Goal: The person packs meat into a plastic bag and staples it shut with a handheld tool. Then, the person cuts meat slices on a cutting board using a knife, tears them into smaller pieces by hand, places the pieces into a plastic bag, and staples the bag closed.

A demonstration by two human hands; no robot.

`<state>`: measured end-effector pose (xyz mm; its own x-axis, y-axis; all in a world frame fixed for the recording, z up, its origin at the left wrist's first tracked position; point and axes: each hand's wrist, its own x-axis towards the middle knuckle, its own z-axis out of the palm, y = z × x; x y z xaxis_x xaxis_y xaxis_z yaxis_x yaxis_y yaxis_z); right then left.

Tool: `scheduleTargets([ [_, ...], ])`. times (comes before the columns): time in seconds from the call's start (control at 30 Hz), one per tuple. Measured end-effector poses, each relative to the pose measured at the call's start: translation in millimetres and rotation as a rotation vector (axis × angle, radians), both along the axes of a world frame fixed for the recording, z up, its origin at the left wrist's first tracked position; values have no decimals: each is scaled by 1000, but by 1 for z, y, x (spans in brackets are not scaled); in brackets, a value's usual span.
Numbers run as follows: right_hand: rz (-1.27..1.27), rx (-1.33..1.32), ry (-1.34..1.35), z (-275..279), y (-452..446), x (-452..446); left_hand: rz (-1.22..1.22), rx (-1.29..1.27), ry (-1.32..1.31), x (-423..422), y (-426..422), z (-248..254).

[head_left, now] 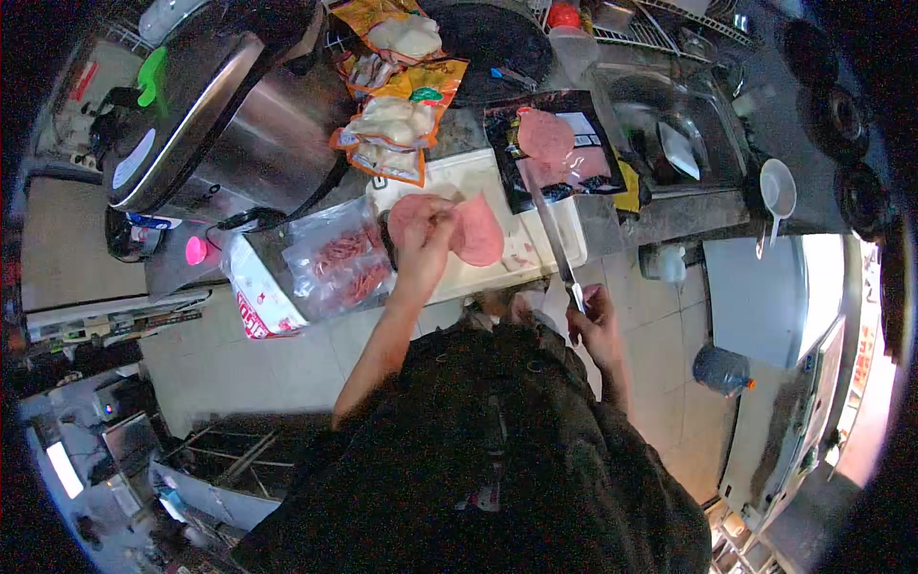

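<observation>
In the head view my left hand (428,245) pinches pink round ham slices (480,234) over the white cutting board (454,279). The slices lie partly under my fingers, and one edge stands up. At the board's right front, my right hand (596,323) is closed around the handle of a long knife (552,222), its blade pointing away from me. The blade tip reaches an opened black package (504,126) with more ham slices (547,137) on it. Left of the board is a clear plastic bag (314,226) with shredded pink meat (352,266) in it.
Orange packages (449,77) with pale pieces lie behind the board. A large steel appliance (258,124) stands at left, near a white-and-red bag (256,287). Toward the right are a sink (719,153), a white ladle (777,187) and, on the floor, a blue water bottle (719,371).
</observation>
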<state>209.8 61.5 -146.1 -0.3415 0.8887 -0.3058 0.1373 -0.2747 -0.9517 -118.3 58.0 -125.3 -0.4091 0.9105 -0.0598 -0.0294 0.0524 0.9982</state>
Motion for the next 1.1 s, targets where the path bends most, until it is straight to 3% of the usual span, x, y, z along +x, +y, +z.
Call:
scheduleTargets([
  [0.1,-140,-156,54,35,1,-5,7,-146,-448,33,17,1],
  [0.2,-208,-186,100,31,2,4,-111,-195,133,45,19,-37],
  [0.23,-207,-139,116,26,1,6,-93,-200,417,48,14,-38],
  [0.33,-288,-169,81,27,-2,10,2,-66,878,54,9,-18],
  [0.37,-278,-169,52,28,-1,9,-58,-107,801,54,10,-19],
  [0.6,-166,-225,59,28,1,2,146,-170,1163,-2,19,-28],
  [0.83,-77,-247,-34,27,-1,-17,-112,-187,1228,-44,17,-20],
  [1.1,-40,-212,2,23,-6,-22,-243,-173,1194,-60,16,-15],
])
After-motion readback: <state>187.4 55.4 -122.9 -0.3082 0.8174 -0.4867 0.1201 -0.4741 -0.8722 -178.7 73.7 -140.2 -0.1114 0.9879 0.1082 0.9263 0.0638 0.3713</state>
